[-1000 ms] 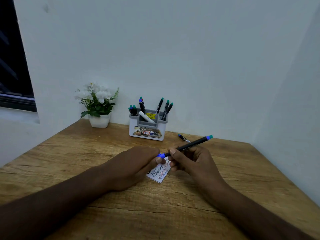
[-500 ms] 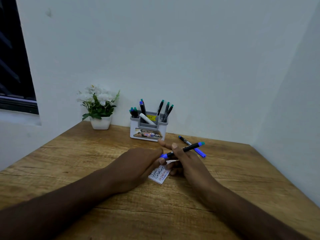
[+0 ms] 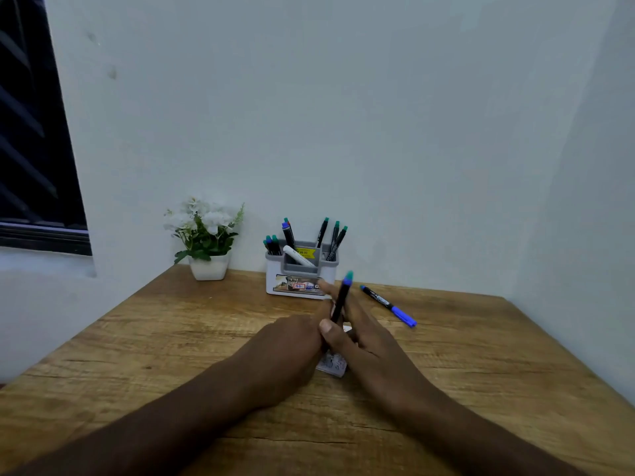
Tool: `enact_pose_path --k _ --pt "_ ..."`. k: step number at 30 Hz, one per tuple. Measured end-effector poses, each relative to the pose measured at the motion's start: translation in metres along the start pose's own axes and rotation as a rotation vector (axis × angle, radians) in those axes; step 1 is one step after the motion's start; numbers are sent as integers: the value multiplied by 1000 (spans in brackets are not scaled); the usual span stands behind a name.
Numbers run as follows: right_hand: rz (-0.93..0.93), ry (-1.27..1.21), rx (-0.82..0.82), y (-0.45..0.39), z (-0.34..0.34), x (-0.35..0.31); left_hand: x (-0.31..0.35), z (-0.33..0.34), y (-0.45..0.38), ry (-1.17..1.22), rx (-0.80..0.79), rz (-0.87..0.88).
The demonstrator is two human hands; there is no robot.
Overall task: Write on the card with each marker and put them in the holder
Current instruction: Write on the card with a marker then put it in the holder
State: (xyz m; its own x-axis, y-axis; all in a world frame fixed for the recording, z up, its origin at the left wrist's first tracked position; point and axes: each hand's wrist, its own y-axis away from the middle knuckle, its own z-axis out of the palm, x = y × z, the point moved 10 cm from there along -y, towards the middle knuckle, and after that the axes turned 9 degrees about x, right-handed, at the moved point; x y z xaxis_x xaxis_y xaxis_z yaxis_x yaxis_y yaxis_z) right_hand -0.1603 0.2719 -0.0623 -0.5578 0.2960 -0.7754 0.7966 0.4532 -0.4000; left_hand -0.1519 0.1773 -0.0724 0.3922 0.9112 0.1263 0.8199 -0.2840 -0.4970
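Note:
My right hand [image 3: 371, 348] pinches a black marker [image 3: 340, 304] between thumb and fingers. The marker stands nearly upright with its teal end up, and its lower end is hidden between my hands. My left hand [image 3: 288, 348] lies close against the right one, back up, with its fingertips out of sight. Under both hands lies the white card [image 3: 331, 367]; only a written corner of it shows. The grey and white holder [image 3: 302, 285] stands at the back with several markers in it. A second marker with a blue cap [image 3: 388, 305] lies on the table to the right.
A white pot of flowers [image 3: 208, 266] stands left of the holder by the wall. The wooden table [image 3: 171, 338] meets walls at the back and right. A dark window is at the far left.
My right hand has swung the marker from lying nearly level to standing almost upright. The blue cap end that showed near my left fingers is now hidden.

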Motion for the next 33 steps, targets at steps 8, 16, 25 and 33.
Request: enact_pose_path --k 8,16,25,33 --pt "-200 448 -33 4 -10 12 -34 -45 -10 297 322 -175" --pt "-342 654 -159 14 4 4 -92 -101 -63 242 579 -350" --pt "-377 624 -152 13 4 8 -127 -132 -106 30 656 -559" --pt "-386 584 -135 12 3 12 -154 -149 -94 -228 649 -651"
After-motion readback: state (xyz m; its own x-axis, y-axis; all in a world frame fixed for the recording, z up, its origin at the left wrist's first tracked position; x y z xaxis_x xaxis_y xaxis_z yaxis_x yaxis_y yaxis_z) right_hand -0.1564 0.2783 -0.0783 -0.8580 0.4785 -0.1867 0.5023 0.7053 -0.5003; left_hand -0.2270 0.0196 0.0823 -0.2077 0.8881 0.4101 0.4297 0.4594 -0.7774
